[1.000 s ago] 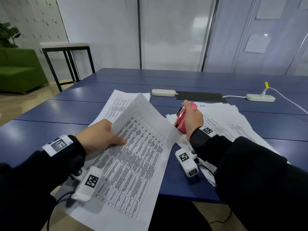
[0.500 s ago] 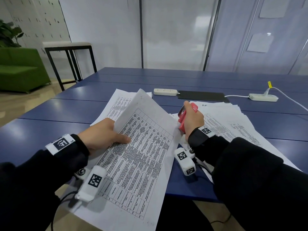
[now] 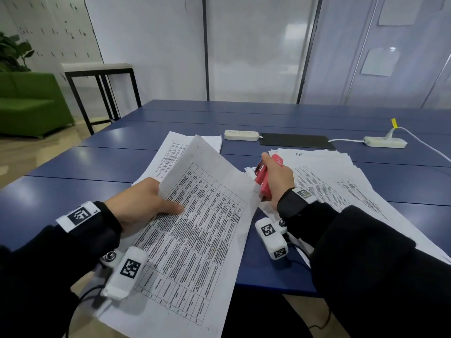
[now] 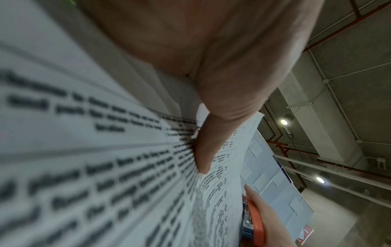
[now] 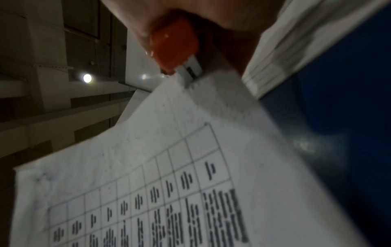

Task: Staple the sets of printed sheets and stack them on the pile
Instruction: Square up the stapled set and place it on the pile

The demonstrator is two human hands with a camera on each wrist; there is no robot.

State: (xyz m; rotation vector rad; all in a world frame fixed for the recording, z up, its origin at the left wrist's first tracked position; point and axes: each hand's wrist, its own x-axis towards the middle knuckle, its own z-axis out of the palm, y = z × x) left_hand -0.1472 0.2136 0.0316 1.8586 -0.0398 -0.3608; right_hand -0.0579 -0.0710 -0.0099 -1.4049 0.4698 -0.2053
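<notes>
Red plastic stapler meets paper at the near edge of a dark blue table: the person's right hand is wrapped around the stapler, whose metal nose sits at the top right corner of a white set of printed table sheets. The left hand pinches the set along its left side, thumb on the printed face and fingers behind, holding it tilted off the tabletop. The set's lower end juts out past the table's near edge, over the person's lap.

Just behind the set, a flat pile of printed white sheets lies on the table to the left. To the right, a wider, fanned heap of loose white printed pages spreads beneath the right forearm and overhangs the near edge. The bare blue strip between set and heap is narrow, and the right wrist camera hangs over it.

Farther back, well apart from the papers, lie a white power strip, a flat black rectangular pad touching it, and a second white power strip with a cable; open tabletop stretches beyond them to frosted glass wall panels. Off the table's left side stand a black-framed side table and a green sofa.
</notes>
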